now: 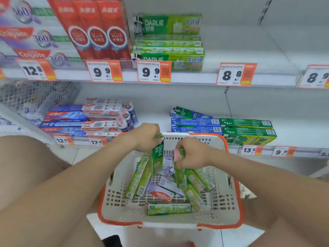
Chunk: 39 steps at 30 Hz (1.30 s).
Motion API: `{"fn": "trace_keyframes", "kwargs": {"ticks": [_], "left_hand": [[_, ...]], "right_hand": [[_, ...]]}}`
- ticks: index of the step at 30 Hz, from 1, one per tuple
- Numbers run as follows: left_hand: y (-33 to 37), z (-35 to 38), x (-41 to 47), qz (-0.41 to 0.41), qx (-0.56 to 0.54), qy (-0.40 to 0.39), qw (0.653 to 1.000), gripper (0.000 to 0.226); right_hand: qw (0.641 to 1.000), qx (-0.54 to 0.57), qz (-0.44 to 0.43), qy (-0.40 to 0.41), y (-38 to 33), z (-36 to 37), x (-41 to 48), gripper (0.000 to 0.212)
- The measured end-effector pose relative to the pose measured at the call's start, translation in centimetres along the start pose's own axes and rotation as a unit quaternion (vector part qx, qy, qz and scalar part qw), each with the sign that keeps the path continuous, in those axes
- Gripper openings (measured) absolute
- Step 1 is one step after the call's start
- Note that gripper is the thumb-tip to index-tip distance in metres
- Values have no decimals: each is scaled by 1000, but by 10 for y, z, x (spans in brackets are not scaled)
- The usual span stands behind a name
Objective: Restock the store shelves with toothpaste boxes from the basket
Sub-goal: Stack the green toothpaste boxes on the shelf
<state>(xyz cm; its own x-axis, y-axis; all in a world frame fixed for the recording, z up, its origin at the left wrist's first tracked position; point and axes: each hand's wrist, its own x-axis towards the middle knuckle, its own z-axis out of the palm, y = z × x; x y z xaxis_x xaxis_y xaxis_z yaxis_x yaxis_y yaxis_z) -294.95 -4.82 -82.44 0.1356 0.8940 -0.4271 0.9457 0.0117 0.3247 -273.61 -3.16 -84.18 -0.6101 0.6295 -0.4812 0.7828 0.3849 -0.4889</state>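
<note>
A white basket with an orange rim (229,198) stands on the floor before the shelves and holds several toothpaste boxes, mostly green, with one Colgate box (161,195) among them. My left hand (146,138) grips the top end of an upright green Darlie box (157,157) over the basket. My right hand (193,154) grips the top of another green box (180,177) that stands on end inside the basket. A pink end shows in the right hand's fingers.
The upper shelf (195,77) carries a stack of green Darlie boxes (169,41), red boxes (99,31) and Colgate 360 boxes (33,36), with bare room to the right. The lower shelf holds blue and green boxes (247,131) and Colgate boxes (99,118).
</note>
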Motion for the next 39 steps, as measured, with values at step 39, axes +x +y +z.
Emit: {"fn": "trace_keyframes", "kwargs": {"ticks": [39], "left_hand": [[63, -131, -31, 24, -576, 223, 786, 52]], "right_hand": [[974, 193, -75, 88, -37, -182, -41, 74]]}}
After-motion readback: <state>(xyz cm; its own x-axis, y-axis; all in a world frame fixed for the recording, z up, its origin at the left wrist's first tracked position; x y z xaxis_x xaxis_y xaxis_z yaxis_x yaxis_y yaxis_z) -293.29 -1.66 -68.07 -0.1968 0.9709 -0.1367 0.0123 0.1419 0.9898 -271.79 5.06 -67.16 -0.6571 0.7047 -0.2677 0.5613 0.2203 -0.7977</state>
